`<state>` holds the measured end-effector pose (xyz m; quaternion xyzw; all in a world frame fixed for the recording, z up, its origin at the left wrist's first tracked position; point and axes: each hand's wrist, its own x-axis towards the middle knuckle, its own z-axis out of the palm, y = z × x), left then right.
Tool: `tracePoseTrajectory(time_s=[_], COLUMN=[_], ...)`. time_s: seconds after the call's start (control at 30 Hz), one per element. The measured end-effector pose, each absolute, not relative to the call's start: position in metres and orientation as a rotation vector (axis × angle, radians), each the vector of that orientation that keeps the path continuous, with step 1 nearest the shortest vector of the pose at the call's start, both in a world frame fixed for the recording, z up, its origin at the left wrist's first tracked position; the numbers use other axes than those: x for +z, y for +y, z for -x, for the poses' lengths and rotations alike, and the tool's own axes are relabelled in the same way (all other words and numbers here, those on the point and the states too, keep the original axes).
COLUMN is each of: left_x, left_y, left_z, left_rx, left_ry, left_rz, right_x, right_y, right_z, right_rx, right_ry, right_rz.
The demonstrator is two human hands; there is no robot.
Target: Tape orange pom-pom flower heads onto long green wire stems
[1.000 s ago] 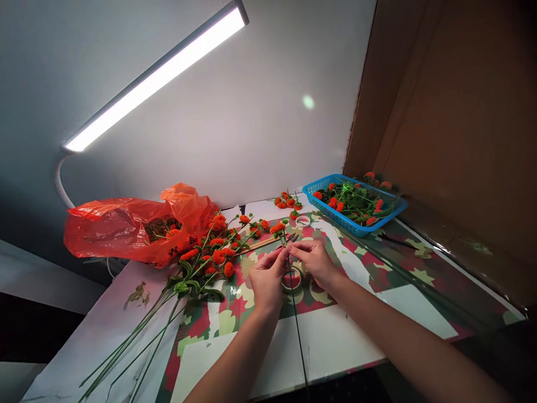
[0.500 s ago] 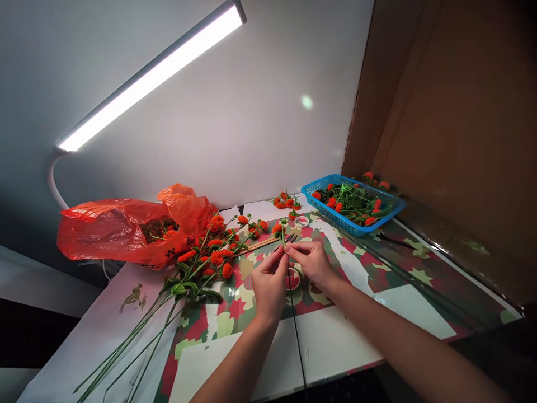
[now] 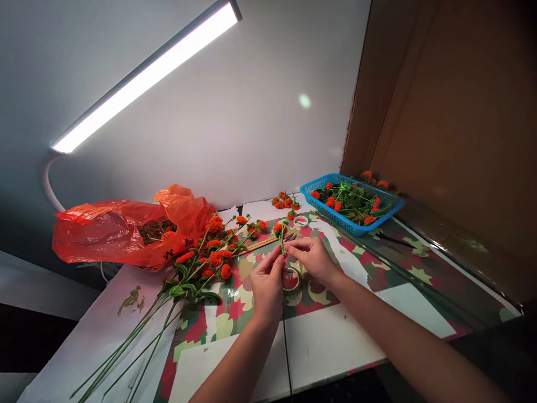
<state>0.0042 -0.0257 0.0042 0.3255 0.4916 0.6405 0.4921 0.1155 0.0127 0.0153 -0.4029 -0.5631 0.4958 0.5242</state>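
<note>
My left hand (image 3: 265, 282) and my right hand (image 3: 314, 257) meet over the patterned table, both pinched on a thin green stem (image 3: 286, 336) that runs from the table's near edge up to a small orange flower head (image 3: 277, 228). A roll of green tape (image 3: 291, 280) hangs just below my fingers, between the two hands. The stem's upper part is held close to upright between my fingertips.
A bunch of orange flowers on long green stems (image 3: 201, 260) lies to the left, beside an orange plastic bag (image 3: 126, 229). A blue basket (image 3: 351, 202) of flower heads stands at the back right, loose heads (image 3: 285, 202) and a white ring (image 3: 300, 221) near it. A lit lamp bar (image 3: 142, 75) hangs overhead.
Both hands have stayed together on the stem and shifted slightly up and left. The tape roll now hangs a little lower between them.
</note>
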Motion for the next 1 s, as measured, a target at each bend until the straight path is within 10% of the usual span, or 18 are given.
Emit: tracePoseTrajectory(time_s=[0.47, 1.0], left_x=[0.018, 0.018], left_y=[-0.024, -0.022], left_z=[-0.006, -0.002], left_rx=[1.456, 1.427], left_ry=[0.846, 0.981], left_rz=[-0.428, -0.551], right_x=[0.014, 0.018], right_y=[0.018, 0.017], right_z=[-0.113, -0.115], right_rx=[1.704, 1.321], right_ry=[-0.908, -1.236], right_rz=[0.729, 0.902])
